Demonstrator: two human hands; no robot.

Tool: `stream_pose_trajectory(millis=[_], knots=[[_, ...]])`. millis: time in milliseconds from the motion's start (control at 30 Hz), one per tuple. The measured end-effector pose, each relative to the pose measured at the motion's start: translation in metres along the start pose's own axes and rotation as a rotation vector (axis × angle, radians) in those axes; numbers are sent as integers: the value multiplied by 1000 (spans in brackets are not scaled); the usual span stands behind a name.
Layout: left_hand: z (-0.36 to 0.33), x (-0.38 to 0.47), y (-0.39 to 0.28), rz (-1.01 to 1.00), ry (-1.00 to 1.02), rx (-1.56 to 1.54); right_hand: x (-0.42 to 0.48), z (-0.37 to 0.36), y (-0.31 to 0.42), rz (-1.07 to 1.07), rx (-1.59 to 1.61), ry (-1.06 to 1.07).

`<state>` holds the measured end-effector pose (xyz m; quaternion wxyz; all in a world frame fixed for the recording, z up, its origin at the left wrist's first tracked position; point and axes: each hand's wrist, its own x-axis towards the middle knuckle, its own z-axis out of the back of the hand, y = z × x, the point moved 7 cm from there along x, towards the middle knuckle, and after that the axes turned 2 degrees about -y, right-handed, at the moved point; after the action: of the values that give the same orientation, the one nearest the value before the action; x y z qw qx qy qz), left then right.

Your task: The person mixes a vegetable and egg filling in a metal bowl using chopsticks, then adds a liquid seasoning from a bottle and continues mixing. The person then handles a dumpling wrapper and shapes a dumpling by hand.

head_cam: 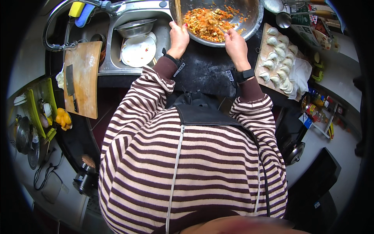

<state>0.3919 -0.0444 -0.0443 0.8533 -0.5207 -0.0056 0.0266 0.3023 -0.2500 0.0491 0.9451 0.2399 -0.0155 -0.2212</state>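
A large stainless steel mixing bowl (254,27) holds a chopped filling (201,25) of orange, yellow and pale bits, blurred near its middle. My left hand (179,36) is at the bowl's left rim, gripping the rim together with a pair of wooden sticks (178,13), apparently chopsticks. Over the near right rim, my right hand (236,46) grips the thin metal handle (219,28) of a utensil. Its working end is buried in the filling, so I cannot tell its shape. Right of the bowl, several folded dumplings (280,52) lie in rows on a floured wooden board (261,63).
Left of the bowl is a steel sink (106,65) with white plates (138,51) and a metal basin (137,27). A cleaver (70,80) lies on a cutting board (87,84) across the sink's left side. A ladle (283,20) and bottles (314,109) stand right.
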Motion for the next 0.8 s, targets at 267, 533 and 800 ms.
stream_pose_trajectory(millis=[267, 533, 800], knots=[[7, -3, -12, -50, -20, 17, -17, -45, 52, 126, -109, 61], [8, 0, -6, -5, 5, 23, 3, -8, -25, -39, -304, 5], [7, -2, -8, 0, -9, -5, 23, 36, -54, -51, -356, -136]])
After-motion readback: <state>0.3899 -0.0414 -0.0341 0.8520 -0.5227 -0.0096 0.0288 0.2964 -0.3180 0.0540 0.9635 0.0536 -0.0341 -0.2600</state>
